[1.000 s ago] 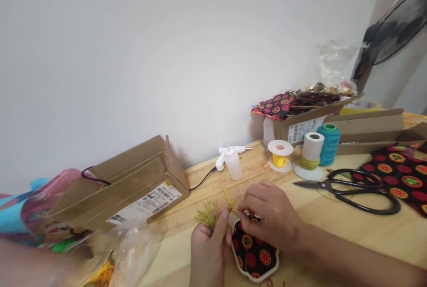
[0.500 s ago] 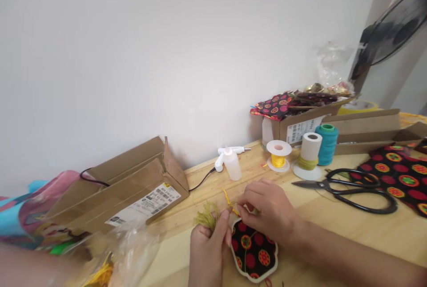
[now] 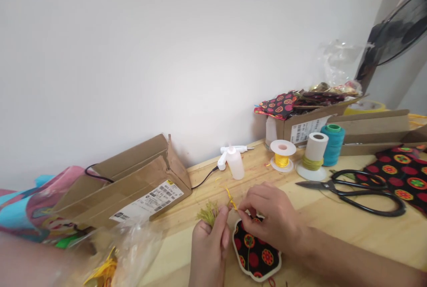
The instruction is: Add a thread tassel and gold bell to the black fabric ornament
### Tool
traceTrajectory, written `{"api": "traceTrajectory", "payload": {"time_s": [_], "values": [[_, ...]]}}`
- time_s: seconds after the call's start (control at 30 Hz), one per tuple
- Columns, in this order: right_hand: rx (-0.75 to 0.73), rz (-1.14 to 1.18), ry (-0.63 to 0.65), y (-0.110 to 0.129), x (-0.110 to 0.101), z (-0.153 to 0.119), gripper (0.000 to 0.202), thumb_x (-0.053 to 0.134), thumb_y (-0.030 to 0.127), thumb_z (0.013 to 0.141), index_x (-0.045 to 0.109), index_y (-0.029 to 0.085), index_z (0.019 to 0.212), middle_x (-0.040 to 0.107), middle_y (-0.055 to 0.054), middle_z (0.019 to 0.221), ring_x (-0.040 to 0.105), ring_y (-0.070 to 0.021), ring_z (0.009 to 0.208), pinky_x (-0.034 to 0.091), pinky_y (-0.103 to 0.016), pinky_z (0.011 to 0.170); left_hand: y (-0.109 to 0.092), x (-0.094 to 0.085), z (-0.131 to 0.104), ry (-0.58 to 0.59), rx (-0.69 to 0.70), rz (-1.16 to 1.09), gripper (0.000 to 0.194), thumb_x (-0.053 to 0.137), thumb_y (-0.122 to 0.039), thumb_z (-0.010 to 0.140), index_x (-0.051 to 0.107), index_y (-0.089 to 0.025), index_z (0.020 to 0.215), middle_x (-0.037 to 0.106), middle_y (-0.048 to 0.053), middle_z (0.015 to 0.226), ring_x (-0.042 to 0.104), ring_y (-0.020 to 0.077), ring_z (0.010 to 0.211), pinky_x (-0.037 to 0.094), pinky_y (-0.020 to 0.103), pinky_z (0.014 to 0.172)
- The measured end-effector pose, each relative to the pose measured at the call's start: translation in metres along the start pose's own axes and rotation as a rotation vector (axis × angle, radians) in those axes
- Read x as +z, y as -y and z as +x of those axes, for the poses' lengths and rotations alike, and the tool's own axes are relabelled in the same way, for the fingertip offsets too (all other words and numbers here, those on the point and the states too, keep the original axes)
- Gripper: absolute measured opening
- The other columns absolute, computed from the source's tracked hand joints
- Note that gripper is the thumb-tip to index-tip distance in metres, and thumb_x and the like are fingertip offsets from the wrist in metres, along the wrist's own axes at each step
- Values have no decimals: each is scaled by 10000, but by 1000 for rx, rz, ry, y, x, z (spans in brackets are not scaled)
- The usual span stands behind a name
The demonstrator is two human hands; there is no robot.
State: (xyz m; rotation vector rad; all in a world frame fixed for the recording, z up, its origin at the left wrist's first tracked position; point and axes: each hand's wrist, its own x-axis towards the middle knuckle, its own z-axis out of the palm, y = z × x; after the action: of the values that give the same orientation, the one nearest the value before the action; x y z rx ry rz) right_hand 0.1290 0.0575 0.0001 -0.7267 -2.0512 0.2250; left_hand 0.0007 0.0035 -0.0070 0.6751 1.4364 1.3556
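My left hand is closed round an olive-green tassel, whose frayed strands fan out above the fist. Between the two hands rises a short yellow cord, close to both sets of fingertips. The fingers of my right hand are pinched together at the cord's lower end; the exact grip is partly hidden. Below that hand lies a patterned fabric pouch, black with red and orange flowers and a pale scalloped border. A thin green thread runs down its front, and the right hand covers its upper edge.
Black-handled scissors lie on the right, near patterned cloth. Behind stand a yellow cord spool, an olive thread spool, a teal thread cone and a white bottle. Cardboard boxes and a plastic bag sit left.
The view has shifted slightly, so most things sit a little further right. My right fingers have moved slightly away from the left ones, showing more of the yellow cord.
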Motion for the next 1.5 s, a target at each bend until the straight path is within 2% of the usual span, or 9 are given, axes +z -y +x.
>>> {"api": "traceTrajectory", "payload": {"time_s": [0.2,0.47,0.7,0.8,0.87,0.97,1.03,1.33,1.5], "values": [[10,-19,11,-1,0,-1,126,515,140,700,577,174,596,546,20,512,487,-101,502,327,-231,516,5,-3,-1,57,43,51,537,571,-396,723,290,-199,310,171,-107,308,149,40,321,83,222,375],[35,-5,4,-3,2,0,98,534,127,669,580,173,597,552,30,517,489,-94,501,331,-219,520,4,0,-1,45,55,90,540,564,-393,722,276,-209,304,165,-108,303,158,47,325,116,225,363],[230,-1,40,-17,0,2,110,546,103,637,557,176,556,549,35,504,474,-93,468,321,-208,472,1,1,-3,53,62,149,517,553,-401,720,257,-216,338,182,-109,324,170,50,342,174,222,398],[254,5,20,-19,-3,3,110,528,88,648,560,174,587,546,32,513,474,-92,469,320,-203,464,2,0,-2,67,61,108,537,530,-413,739,266,-212,317,172,-108,306,176,52,334,192,225,412],[195,18,4,-15,-4,4,107,527,106,666,554,173,588,542,29,522,481,-94,492,332,-208,488,3,-1,0,71,59,87,543,538,-420,730,276,-211,303,178,-104,293,180,53,328,155,230,399],[3,21,-7,-7,-3,4,112,522,129,695,564,167,598,540,23,521,480,-98,506,335,-223,516,3,1,0,57,21,60,542,562,-431,699,289,-211,286,165,-105,281,153,51,315,84,237,389],[-71,6,3,-3,-2,3,116,518,121,699,576,163,608,542,19,516,474,-100,501,330,-230,517,2,2,0,55,5,42,536,574,-431,685,299,-211,281,158,-107,280,139,49,316,71,238,389],[-18,-33,6,-7,-1,2,105,526,111,677,574,158,596,536,26,506,469,-96,494,317,-228,506,4,0,2,74,29,61,534,569,-433,692,293,-214,291,174,-103,289,151,50,318,71,243,397],[-53,-43,-6,-3,-2,1,116,518,114,679,567,164,586,535,23,512,467,-99,504,312,-237,522,2,1,1,48,17,41,531,601,-425,660,284,-211,292,181,-105,287,146,46,318,72,235,388]]}}
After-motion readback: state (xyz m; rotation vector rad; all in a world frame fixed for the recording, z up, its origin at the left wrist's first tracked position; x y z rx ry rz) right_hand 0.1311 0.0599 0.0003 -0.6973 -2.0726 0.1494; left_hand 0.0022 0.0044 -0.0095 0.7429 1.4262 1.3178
